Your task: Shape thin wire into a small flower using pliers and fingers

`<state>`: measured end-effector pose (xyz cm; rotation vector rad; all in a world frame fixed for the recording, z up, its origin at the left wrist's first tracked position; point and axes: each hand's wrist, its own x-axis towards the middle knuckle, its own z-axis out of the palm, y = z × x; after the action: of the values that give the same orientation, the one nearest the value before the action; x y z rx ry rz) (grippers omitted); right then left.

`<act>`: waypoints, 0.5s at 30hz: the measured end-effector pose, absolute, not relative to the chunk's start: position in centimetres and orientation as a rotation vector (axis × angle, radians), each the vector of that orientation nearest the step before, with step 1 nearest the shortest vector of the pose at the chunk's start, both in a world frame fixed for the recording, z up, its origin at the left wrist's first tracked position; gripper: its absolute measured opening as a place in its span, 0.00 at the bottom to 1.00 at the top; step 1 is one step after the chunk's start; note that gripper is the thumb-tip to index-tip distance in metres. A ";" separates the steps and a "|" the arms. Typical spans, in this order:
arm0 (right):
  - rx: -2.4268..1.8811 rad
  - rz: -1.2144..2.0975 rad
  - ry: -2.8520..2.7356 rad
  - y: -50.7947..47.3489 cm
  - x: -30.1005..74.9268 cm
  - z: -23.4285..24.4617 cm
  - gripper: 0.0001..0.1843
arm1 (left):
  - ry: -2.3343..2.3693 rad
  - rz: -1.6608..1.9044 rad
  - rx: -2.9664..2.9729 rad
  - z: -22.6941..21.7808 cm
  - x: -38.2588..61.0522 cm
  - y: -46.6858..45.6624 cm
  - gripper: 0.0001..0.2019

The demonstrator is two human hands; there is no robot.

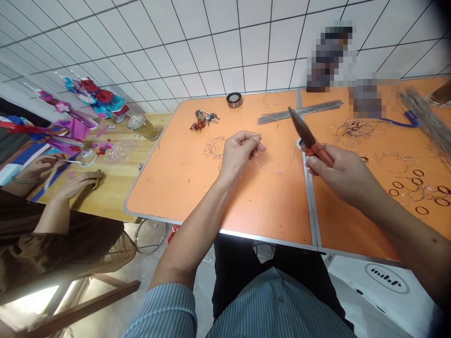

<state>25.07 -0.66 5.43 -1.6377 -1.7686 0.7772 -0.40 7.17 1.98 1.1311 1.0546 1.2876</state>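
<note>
My left hand (239, 150) pinches the end of a thin wire loop (278, 166) that curves down over the orange table (197, 188). My right hand (338, 171) grips red-handled pliers (306, 134), whose dark jaws point up and to the left, apart from the wire. A cluster of small finished wire loops (213, 146) lies just left of my left hand.
A bundle of straight wires (299, 111), a tape roll (234, 99) and a key bunch (203, 119) lie further back. Tangled wire (352, 129) and dark rings (417, 180) sit on the right. At a wooden table on the left, another person's hands (75, 183) work among colourful decorations (95, 96).
</note>
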 end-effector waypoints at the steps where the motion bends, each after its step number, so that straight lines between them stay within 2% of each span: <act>1: -1.649 0.802 -1.670 -0.4 24.9 5.6 0.09 | 1.043 1.279 1.112 2.0 -0.4 7.2 0.06; 7: -1.543 1.019 -1.355 1.0 24.0 5.8 0.13 | 1.000 1.242 1.055 2.0 -0.5 7.4 0.05; 12: -1.471 1.160 -1.274 1.2 24.1 5.7 0.04 | 0.954 1.243 1.057 1.8 -0.6 7.3 0.06; 15: -1.460 1.244 -1.289 1.3 24.5 4.9 0.06 | 0.949 1.254 1.046 1.9 -0.5 7.2 0.05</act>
<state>24.51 1.25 4.88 -1.4605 -1.2886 1.2439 -0.47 7.24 1.86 1.0461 0.9489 1.2537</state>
